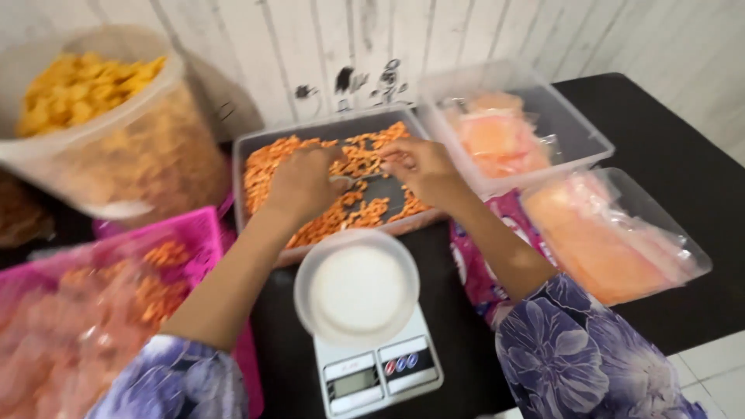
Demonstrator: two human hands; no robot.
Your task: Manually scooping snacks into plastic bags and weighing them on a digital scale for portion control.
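Black tabletop fills the frame's middle, a scale [376,365] at lower centre. Above it, my left hand [303,185] and right hand [423,167] rest close together in a snack tray [256,143], grip unclear.

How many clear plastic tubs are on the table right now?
3. One tub of orange snacks lies under both hands, a second sits right of it, a third nearer right. Others may be out of frame.
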